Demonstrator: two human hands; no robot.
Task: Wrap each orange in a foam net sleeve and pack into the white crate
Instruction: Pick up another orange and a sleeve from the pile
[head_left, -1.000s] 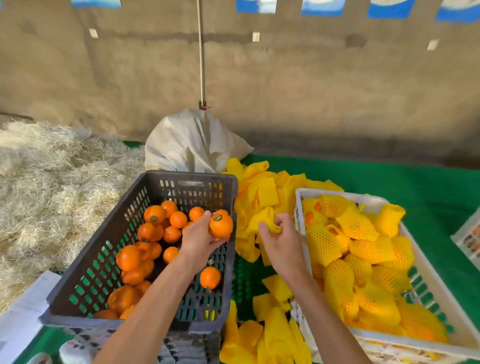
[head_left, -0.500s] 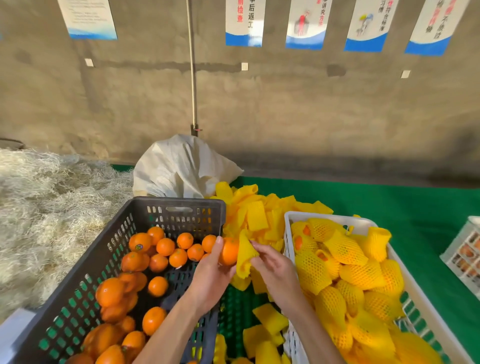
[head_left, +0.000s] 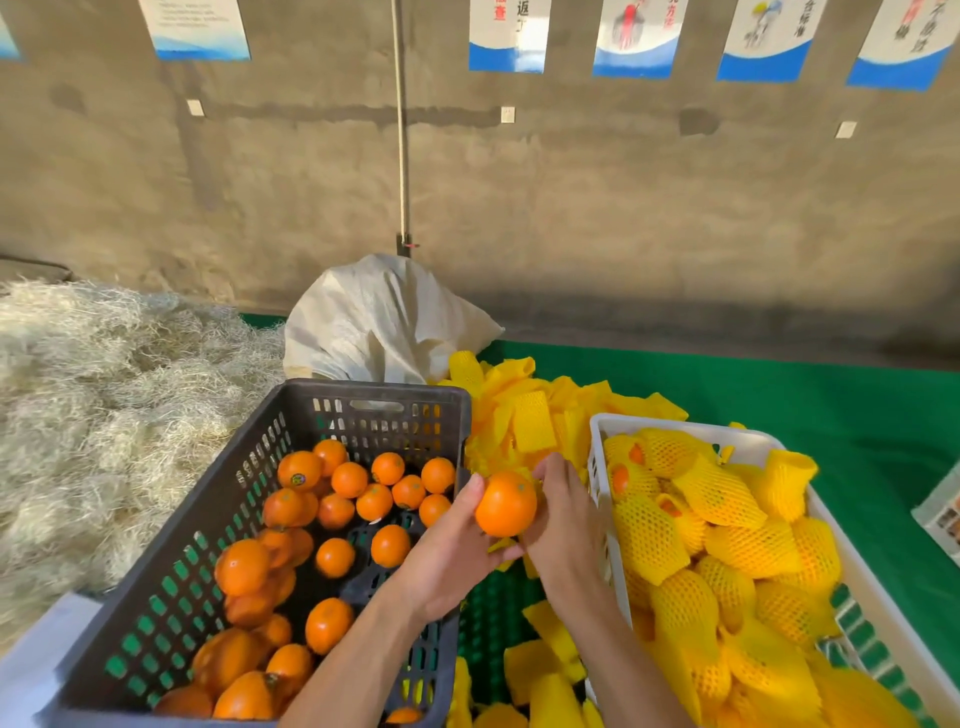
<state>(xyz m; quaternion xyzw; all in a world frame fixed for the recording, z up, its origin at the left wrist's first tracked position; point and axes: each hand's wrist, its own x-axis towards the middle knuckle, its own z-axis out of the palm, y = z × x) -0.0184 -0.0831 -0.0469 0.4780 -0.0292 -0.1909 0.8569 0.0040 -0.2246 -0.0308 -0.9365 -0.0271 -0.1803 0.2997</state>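
Note:
My left hand grips a bare orange between the two crates, thumb on its left side. My right hand is against the orange's right side, its fingers curled behind it; a scrap of yellow foam sleeve shows under the orange, and most of that sleeve is hidden. The dark grey crate on the left holds several loose oranges. On the right, the white crate is filled with several oranges wrapped in yellow net sleeves.
A heap of empty yellow foam sleeves lies between and behind the crates, with more near the bottom edge. A white sack stands behind the grey crate. Straw covers the left. Green matting lies to the right.
The orange has moved right, out past the grey crate's rim, and now sits between both hands. The yellow sleeve that hung in front of it is now mostly hidden behind and under it.

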